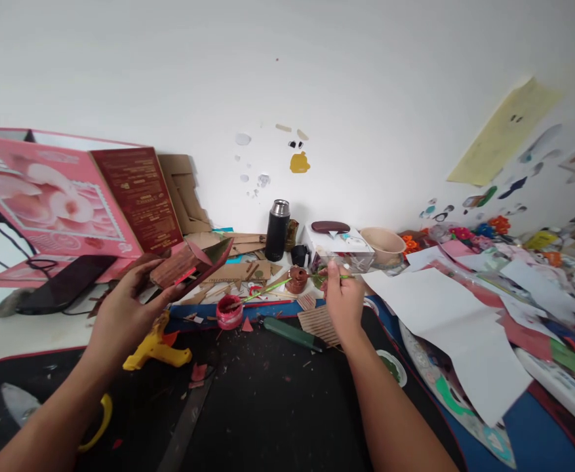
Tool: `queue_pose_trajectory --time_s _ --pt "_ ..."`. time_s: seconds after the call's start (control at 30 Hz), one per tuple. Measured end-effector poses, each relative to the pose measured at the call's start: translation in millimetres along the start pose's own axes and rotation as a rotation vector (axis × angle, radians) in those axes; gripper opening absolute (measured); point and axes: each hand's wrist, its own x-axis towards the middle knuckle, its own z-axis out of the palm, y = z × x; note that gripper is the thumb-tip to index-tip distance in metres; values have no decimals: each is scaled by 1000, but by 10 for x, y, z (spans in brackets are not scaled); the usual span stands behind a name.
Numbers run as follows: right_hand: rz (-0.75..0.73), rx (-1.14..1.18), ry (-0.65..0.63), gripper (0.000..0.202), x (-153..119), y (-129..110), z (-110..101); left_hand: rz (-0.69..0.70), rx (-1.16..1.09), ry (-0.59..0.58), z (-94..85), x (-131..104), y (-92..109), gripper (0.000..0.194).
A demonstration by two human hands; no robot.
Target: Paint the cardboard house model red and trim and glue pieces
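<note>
A brown-painted cardboard piece (179, 263) is clasped by the left hand (126, 303); farther right, a thin green-handled brush (346, 276) is pinched by the right hand (342, 298).

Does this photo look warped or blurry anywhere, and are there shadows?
Head view: yellow paper looks slanted and stretched, likely lens distortion; head view: clutter near the right edge looks smeared; head view: soft light, faint shadow on the wall beside the black flask.
</note>
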Motion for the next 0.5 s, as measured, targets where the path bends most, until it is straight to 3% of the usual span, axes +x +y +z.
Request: queue_pose_trajectory --time_s 0.3,0.5 --pt "-22 -88 -23 60 6 55 44 -2 -24 -8 33 20 -47 88" --pt "-19 -69 -62 61 54 51 72 -5 -45 4 44 5 -71 81"
